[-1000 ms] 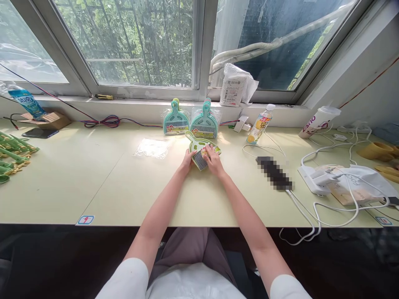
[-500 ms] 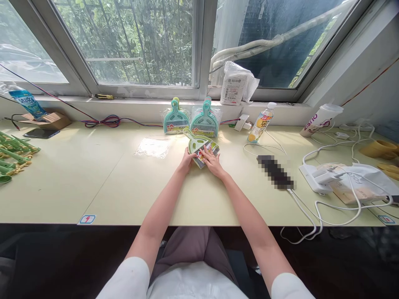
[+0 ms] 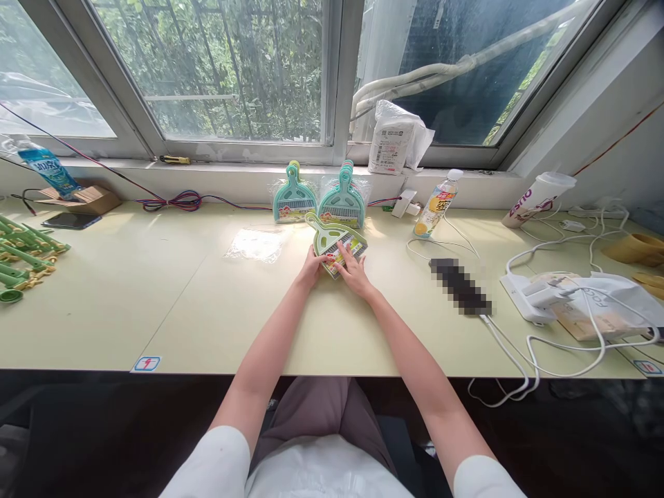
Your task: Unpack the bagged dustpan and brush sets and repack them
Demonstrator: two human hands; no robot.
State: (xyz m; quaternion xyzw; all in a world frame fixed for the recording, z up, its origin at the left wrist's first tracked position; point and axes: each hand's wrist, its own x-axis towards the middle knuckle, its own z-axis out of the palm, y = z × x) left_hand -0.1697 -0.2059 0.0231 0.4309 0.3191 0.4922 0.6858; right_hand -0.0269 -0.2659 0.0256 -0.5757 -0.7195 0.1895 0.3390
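A small light-green dustpan (image 3: 321, 236) with a hand brush and a printed label card (image 3: 356, 245) on its front is held tilted above the table, handle toward the upper left. My left hand (image 3: 310, 268) grips its lower left edge, thumb on the front; the other fingers are mostly hidden. Across the card and bristles lies my right hand (image 3: 355, 274), fingers spread and stretched out. Just behind, wrapped teal dustpan sets stand against the sill in a left stack (image 3: 293, 197) and a right stack (image 3: 343, 200). To the left lies clear plastic wrapping (image 3: 254, 245).
Green plastic pieces (image 3: 25, 259) lie at the far left, near a phone (image 3: 71, 220) and a box (image 3: 96, 198). On the right are a drink bottle (image 3: 437, 206), a pixelated dark object (image 3: 460, 286), a cup (image 3: 538, 198) and a power strip (image 3: 523, 301) with loose white cables.
My right hand's fingers have shifted slightly on the label card. The dustpan stays in nearly the same place, with my left hand still gripping it. The view has moved a little.
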